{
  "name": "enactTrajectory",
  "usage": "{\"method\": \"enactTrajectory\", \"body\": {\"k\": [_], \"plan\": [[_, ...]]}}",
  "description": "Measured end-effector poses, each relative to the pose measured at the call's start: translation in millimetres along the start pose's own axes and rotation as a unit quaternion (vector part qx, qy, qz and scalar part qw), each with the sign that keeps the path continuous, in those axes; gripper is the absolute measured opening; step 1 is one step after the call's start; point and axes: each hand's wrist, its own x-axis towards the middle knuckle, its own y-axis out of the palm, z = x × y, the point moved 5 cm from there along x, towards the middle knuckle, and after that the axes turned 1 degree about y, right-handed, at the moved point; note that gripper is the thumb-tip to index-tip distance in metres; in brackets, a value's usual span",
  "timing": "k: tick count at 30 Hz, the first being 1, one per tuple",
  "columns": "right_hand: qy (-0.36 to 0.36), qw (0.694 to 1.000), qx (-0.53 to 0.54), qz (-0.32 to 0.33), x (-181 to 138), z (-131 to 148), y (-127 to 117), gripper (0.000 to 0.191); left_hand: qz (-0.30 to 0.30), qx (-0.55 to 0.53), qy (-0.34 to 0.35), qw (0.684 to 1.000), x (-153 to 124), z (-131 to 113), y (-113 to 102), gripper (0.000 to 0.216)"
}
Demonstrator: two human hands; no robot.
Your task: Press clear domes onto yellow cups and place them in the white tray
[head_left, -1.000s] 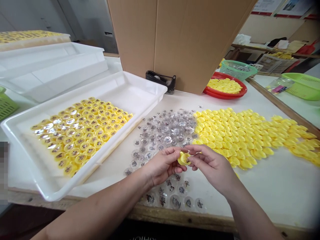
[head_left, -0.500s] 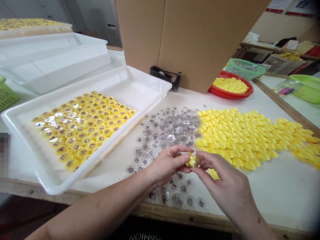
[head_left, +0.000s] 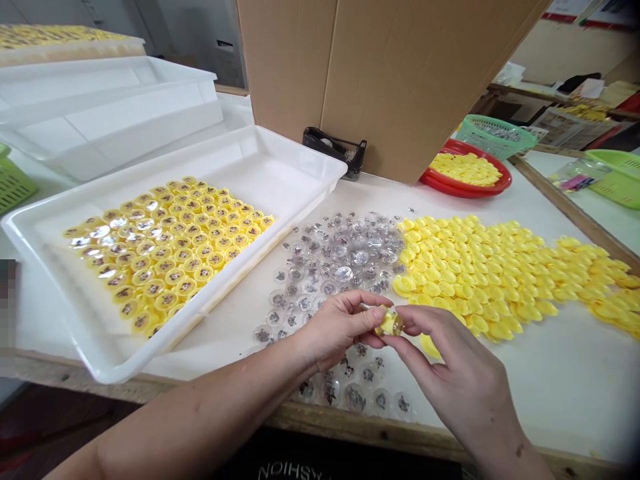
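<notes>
Since the last view, my left hand [head_left: 334,327] and right hand [head_left: 450,367] have barely shifted, both pinching the yellow capsule [head_left: 390,325]; seating it calls for firm, even pressure.

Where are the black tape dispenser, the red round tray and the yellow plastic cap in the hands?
Black tape dispenser [head_left: 334,152]: head view, on its body.
Red round tray [head_left: 467,191]: head view, on its front rim.
Yellow plastic cap [head_left: 385,325]: head view, on its yellow side.

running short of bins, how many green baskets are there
3. One basket sits at the far left edge, a teal basket behind the red plate, and one basket at the far right. More may be hidden.
</notes>
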Motion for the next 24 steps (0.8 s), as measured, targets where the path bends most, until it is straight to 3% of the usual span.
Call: {"method": "enactTrajectory", "body": {"k": [5, 11, 19, 24], "plan": [[0.084, 0.995, 0.048, -0.003, -5.1, -15.0, 0.6, 0.020, 0.014, 0.016, 0.008, 1.000, 1.0, 2.8, -0.9, 0.039], [0.150, 0.983, 0.093, 0.052, -9.4, -17.2, 5.4, 0.022, 0.007, 0.030, 0.001, 1.000, 1.5, 5.2, -2.7, 0.042], [0.026, 0.999, -0.014, 0.016, -5.7, 6.4, 0.5, 0.011, 0.013, 0.030, 0.027, 0.999, -0.5, 3.9, -0.2, 0.040], [-0.008, 0.997, -0.053, -0.050, -5.2, 15.5, 1.7, 0.009, 0.011, 0.068, 0.024, 0.997, -2.3, -0.3, -1.6, 0.038]]}}
